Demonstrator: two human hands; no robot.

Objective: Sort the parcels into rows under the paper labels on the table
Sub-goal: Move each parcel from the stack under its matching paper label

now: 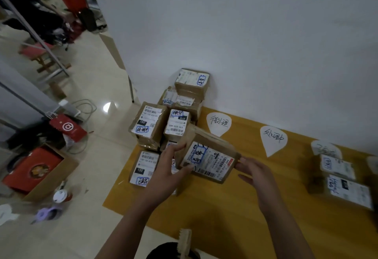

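Observation:
A brown cardboard parcel (212, 157) with a white shipping label is held tilted above the yellow table (235, 203). My left hand (169, 168) grips its left end, and my right hand (252, 172) holds its right end with the fingers. Behind it, a heap of several labelled parcels (161, 124) is stacked at the table's left end against the wall. Along the wall lie white paper labels with handwriting: one (218, 123) near the heap, another (273, 139) further right, a third (325, 148) at the far right. Two sorted parcels (343, 179) sit in a row under the third label.
The white wall (245, 44) borders the table's far side. On the tiled floor to the left are an open carton with a red box (32, 172), a red paper bag (67, 128), cables and small bottles (61, 196). A wooden brush handle (185, 242) stands at the near edge.

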